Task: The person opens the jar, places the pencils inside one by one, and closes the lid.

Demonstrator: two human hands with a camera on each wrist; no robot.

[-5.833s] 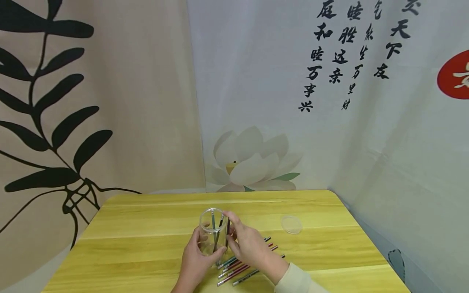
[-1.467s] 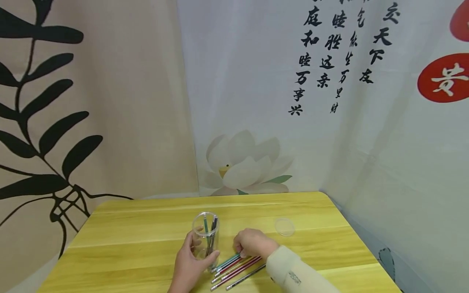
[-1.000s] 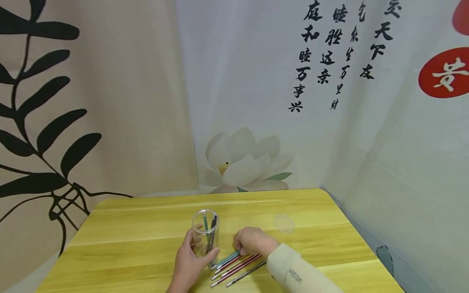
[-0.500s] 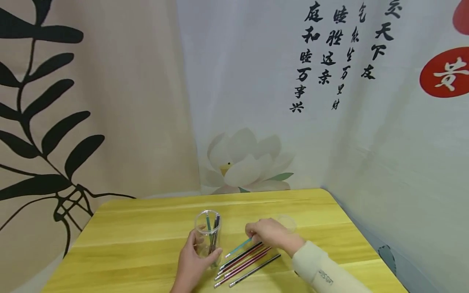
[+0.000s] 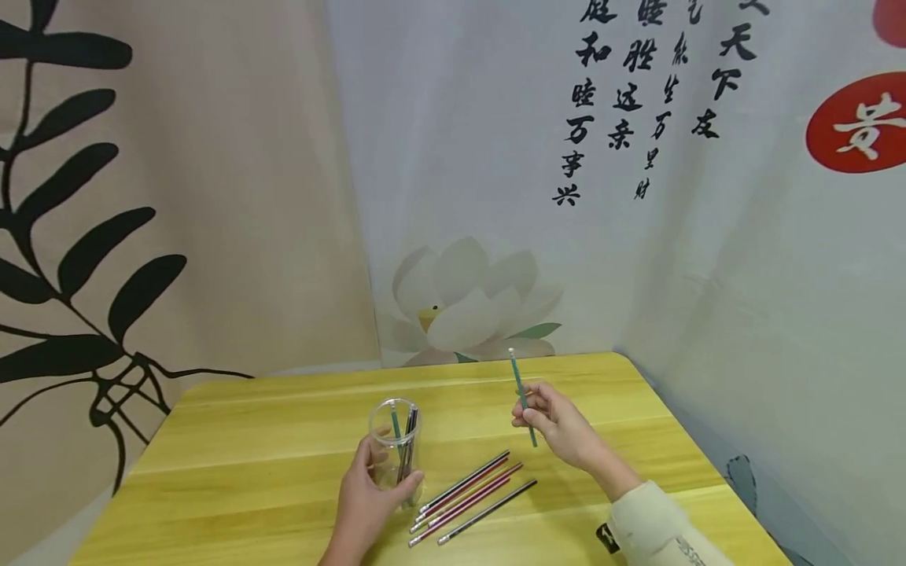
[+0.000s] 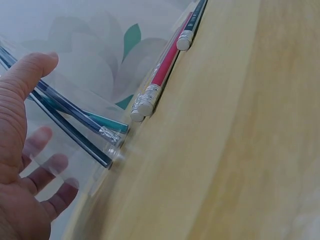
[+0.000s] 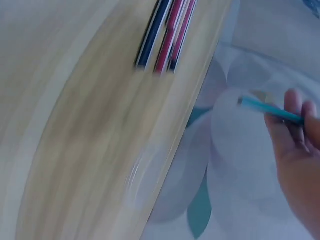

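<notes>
My left hand (image 5: 364,495) grips a clear plastic cup (image 5: 386,465), which stands upright on the table. Several pencils (image 6: 70,107), teal and dark, lean inside it; in the left wrist view the thumb and fingers wrap its wall. My right hand (image 5: 566,431) pinches a teal pencil (image 5: 519,379) between thumb and fingers, raised above the table and nearly upright, eraser end up. To the right of the cup lies a loose row of red pencils (image 5: 473,501) and dark pencils (image 5: 488,512), their eraser ends pointing toward the near left.
A clear round lid (image 7: 142,172) lies on the wooden table (image 5: 269,472), seen in the right wrist view; in the head view the right hand covers that spot. Behind the table's far edge hangs a printed cloth backdrop (image 5: 453,157).
My right hand has picked the teal pencil out of the row, lifted it up and right, and turned it nearly upright. The left hand keeps its grip on the cup.
</notes>
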